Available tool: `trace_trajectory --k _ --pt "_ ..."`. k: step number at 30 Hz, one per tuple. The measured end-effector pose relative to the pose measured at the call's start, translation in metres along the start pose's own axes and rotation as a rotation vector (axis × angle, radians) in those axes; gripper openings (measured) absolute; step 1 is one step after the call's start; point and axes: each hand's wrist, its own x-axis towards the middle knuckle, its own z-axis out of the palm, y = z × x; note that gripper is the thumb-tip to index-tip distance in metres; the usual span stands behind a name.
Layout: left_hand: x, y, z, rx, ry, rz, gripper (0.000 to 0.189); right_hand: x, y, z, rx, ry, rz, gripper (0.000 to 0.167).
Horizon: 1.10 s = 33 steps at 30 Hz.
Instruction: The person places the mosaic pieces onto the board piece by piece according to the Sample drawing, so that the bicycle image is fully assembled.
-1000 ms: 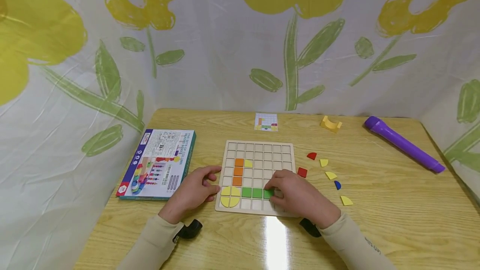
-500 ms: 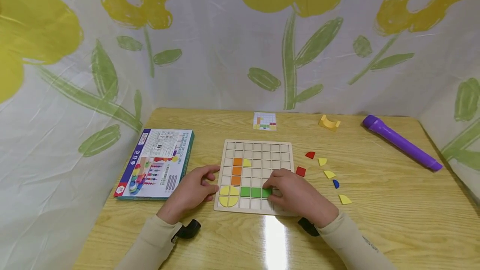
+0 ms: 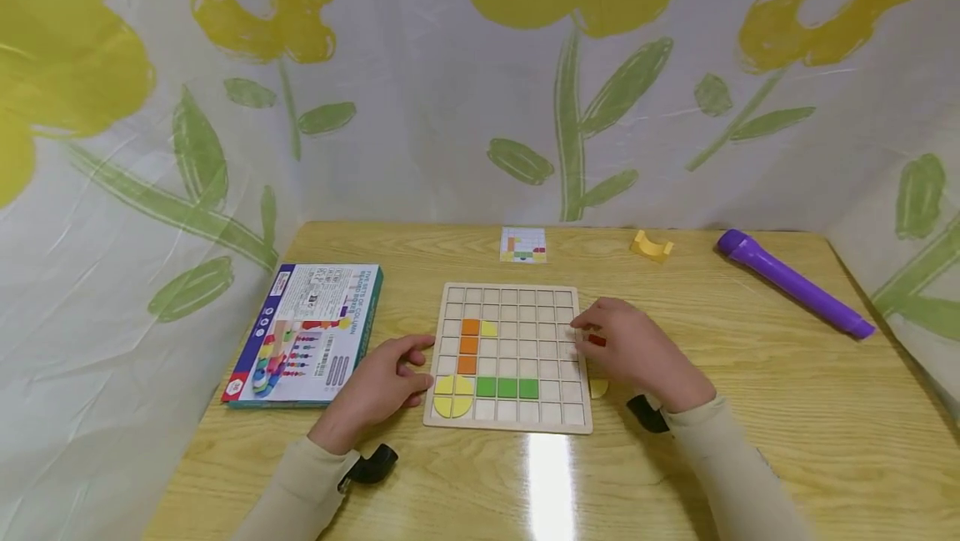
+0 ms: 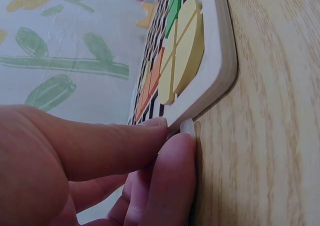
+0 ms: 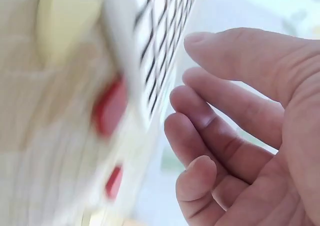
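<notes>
The wooden grid board [image 3: 510, 428] lies on the table between both hands. Set in its cells are three orange squares [image 3: 468, 345], a lone yellow quarter piece [image 3: 488, 328], a circle of yellow quarter pieces [image 3: 453, 396] and a row of three green squares [image 3: 507, 388]. My left hand [image 3: 381, 378] touches the board's left edge with thumb and fingers. Beyond the right edge hovers my right hand [image 3: 630, 349], fingers loosely bent, nothing held in the right wrist view. A red square [image 3: 597, 340] shows under it, and a yellow piece [image 3: 598, 388] lies beside the board.
A small printed pattern card [image 3: 523, 244] lies behind the board. At left is a flat toy box [image 3: 303, 333]. Toward the back right sit a yellow arch block [image 3: 651, 246] and a long purple microphone-shaped thing [image 3: 795, 283]. A patterned cloth [image 3: 420, 149] hangs behind.
My right hand has let go of the third green square, which now sits in its cell, and has moved right and back over the red square. The left hand stays at the edge.
</notes>
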Motion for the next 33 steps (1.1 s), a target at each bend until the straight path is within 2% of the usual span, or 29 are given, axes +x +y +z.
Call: trace_trajectory --k 6,11,22,33 --pt "0.0 -0.001 0.0 -0.02 -0.002 0.011 0.057 0.003 0.035 -0.016 0.025 0.022 0.13 0.027" --pt "-0.001 -0.003 0.001 -0.036 -0.006 0.008 0.057 0.005 0.049 -0.02 0.036 0.022 0.178 0.03" --pt "-0.001 -0.003 0.002 -0.016 0.003 0.009 0.057 0.012 0.064 -0.014 0.038 -0.01 0.239 0.028" --pt "-0.001 -0.002 0.001 -0.001 0.017 0.006 0.056 0.016 0.065 -0.012 0.024 -0.016 0.235 0.018"
